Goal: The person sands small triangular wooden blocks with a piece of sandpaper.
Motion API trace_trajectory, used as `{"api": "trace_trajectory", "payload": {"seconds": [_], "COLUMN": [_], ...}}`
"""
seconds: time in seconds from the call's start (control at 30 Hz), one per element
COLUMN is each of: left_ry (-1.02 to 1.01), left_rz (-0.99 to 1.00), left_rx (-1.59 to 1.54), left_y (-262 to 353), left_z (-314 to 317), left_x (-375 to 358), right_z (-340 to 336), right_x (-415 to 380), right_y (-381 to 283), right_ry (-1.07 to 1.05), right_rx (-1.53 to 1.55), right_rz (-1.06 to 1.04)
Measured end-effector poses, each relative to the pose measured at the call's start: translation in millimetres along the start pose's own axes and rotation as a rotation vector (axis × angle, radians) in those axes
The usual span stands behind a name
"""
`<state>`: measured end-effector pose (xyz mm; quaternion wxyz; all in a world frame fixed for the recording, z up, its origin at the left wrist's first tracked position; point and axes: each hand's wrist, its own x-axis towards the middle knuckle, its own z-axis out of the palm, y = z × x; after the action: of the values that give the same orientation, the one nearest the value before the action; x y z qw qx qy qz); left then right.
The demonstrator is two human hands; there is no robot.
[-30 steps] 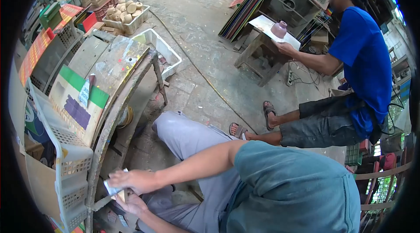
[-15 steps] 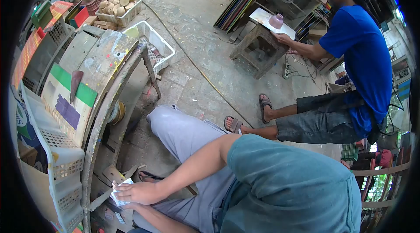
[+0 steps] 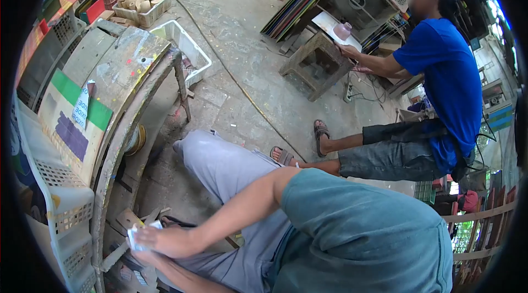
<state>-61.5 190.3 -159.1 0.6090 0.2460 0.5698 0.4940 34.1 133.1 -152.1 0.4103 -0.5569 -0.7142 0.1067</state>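
Note:
Low at the left, my right hand (image 3: pixel 168 241) is pressed around a piece of sandpaper (image 3: pixel 155 225) with a white, blue-printed back. Just beneath it, my left hand (image 3: pixel 147 258) is closed, largely covered by the right one, and what it grips is hidden. Both hands are slightly blurred. Beyond them, a board (image 3: pixel 58 103) with green and purple paint rests on the worn wooden bench (image 3: pixel 129 62). On that board lies a curled strip of sandpaper (image 3: pixel 81 107), its white face printed "OXIDE", with a dark brown edge at its tip.
A white perforated crate (image 3: pixel 71 199) borders the bench. Another white crate (image 3: pixel 192 67) stands on the floor behind, near a basket of wooden pieces (image 3: pixel 144 4). A cable (image 3: pixel 220 59) crosses the floor. A co-worker (image 3: pixel 440 89) stands at a stool (image 3: pixel 316 64) bearing a pinkish object (image 3: pixel 342 30).
The strip on the painted board showed a dark brown side before and now shows its white printed side. My hands stay together, shifted slightly left as the whole view moves.

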Motion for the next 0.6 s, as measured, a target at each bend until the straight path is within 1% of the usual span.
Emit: {"api": "trace_trajectory", "payload": {"seconds": [0.07,0.1,0.13,0.17,0.2,0.23,0.27,0.3,0.33,0.37,0.4,0.43,0.47,0.53,0.6], "left_ry": [0.019,0.019,0.016,0.013,0.003,-0.001,0.001,0.010,0.022,0.025,0.022,0.021,0.016,0.020,0.057], "left_rz": [-0.017,-0.023,-0.028,-0.033,-0.035,-0.035,-0.037,-0.044,-0.056,-0.064,-0.067,-0.069,-0.069,-0.061,-0.069], "left_rx": [0.004,0.018,0.032,0.029,0.039,0.036,0.027,0.030,0.032,0.049,0.066,0.066,0.075,0.077,0.077], "left_y": [-5,-4,-6,-6,-7,-4,-3,-4,-5,-4,-5,-5,-4,2,-4], "left_z": [-2,3,25,32,19,17,13,13,17,18,39,36,33,25,34], "left_x": [-3,-2,-19,-28,-26,-1,5,-1,-1,15,-13,-12,-1,-7,-10], "right_z": [-2,-3,-11,-23,-24,-21,-22,-25,-31,-34,-33,-29,-26,-30,-33], "right_x": [3,20,35,41,31,14,4,3,11,29,42,40,28,2,7], "right_y": [4,17,25,24,16,4,1,-1,5,15,22,30,24,6,11], "right_ry": [0.005,-0.169,-0.339,-0.446,-0.437,-0.242,-0.057,0.004,-0.010,-0.217,-0.417,-0.449,-0.443,-0.064,-0.109], "right_rx": [0.037,0.064,0.090,0.073,0.069,0.095,0.120,0.111,0.115,0.104,0.093,0.050,0.049,0.161,0.188], "right_rz": [0.049,0.133,0.215,0.253,0.260,0.168,0.069,0.043,0.048,0.157,0.262,0.205,0.209,0.062,0.080]}}
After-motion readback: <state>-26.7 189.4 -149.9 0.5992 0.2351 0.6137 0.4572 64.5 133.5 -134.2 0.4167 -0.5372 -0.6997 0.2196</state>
